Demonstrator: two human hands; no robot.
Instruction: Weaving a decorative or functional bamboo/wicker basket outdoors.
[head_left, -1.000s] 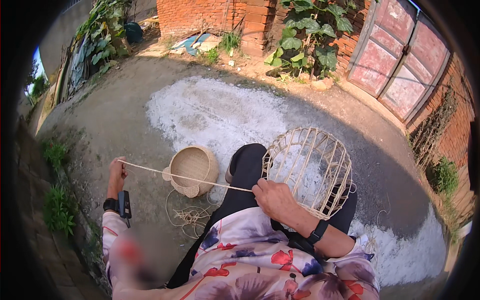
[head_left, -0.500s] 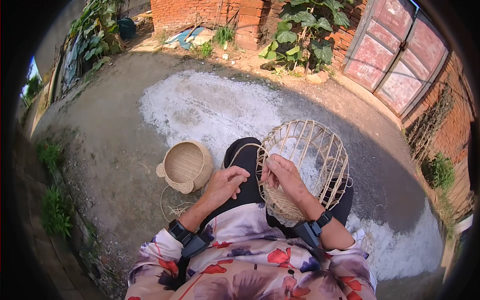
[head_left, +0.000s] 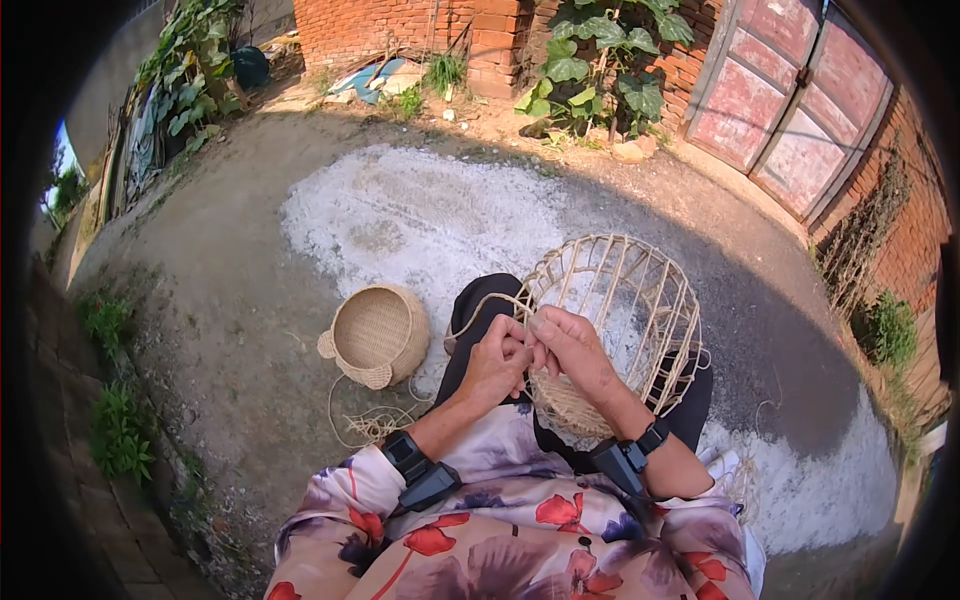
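An open-frame basket (head_left: 690,318) of pale cane-like strands rests tilted across my lap. At its left side my right hand (head_left: 575,350) is closed, thumb and fingers pinching a cord against the frame. My left hand (head_left: 497,362) is closed too, its fingertips meeting those of the right; what they pinch is hidden. The pale cord (head_left: 489,297) loops from the hands over my left knee. Below the hands, the basket's near part has a denser mesh (head_left: 575,405) of strands.
On the ground to the left stands a finished-looking woven basket (head_left: 378,330) with small ear-like tabs. Loose cord (head_left: 372,428) lies tangled beside it. White powdery patches (head_left: 420,205) cover parts of the ground. Farther off are leafy plants (head_left: 590,70), a brick wall (head_left: 370,25) and a red metal door (head_left: 755,95).
My left hand has moved right and up, from apart over my lap to touching the right hand's fingertips. The right hand stays at the basket's left side.
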